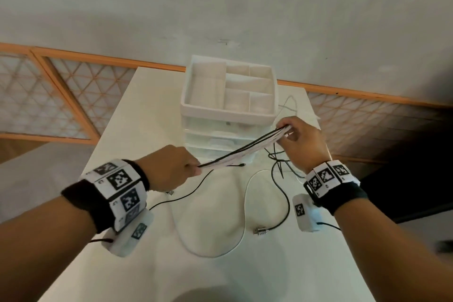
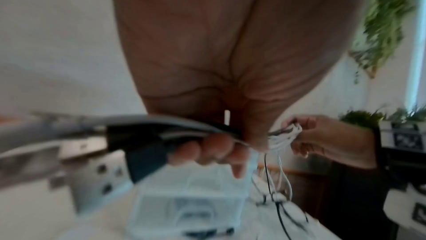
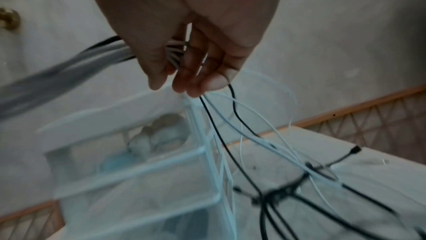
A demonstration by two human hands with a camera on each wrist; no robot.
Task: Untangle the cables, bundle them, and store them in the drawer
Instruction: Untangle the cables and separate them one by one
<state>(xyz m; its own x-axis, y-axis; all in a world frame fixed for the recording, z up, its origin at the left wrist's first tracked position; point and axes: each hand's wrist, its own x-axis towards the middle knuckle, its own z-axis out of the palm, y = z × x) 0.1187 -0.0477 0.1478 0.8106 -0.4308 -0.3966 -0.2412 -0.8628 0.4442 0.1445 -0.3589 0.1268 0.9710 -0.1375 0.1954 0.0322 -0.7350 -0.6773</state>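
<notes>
Centrally, toward the far edge of the white table [image 1: 137,240], stands a translucent white drawer unit [image 1: 220,140] with a divided tray [image 1: 193,105] on top; the tray's compartments look white and bare, though glare hides detail. From the right wrist view, pale blurred shapes show through the wall of the unit's upper drawer [image 3: 129,145], too soft to identify. The drawers look closed from the head view.

Between the two hands a bundle of cables [image 1: 241,151] is stretched taut above the table, in front of the unit: several thin strands, black and white, laid side by side in a flat band. The left hand [image 1: 171,169] grips one end, fingers curled round the strands. The right hand [image 1: 302,142], higher and nearer the table's right edge, pinches the other end, where the white strands fold into small loops [image 2: 288,134].

From the right hand loose tails hang down to a dark tangle [image 1: 279,162] lying on the table just right of the unit. A black cable runs on toward the near edge and ends in a metal plug [image 1: 260,230]. A white cable [image 1: 241,206] lies in a wide loop on the table between the forearms, and another black strand [image 1: 186,193] trails under the left hand.
</notes>
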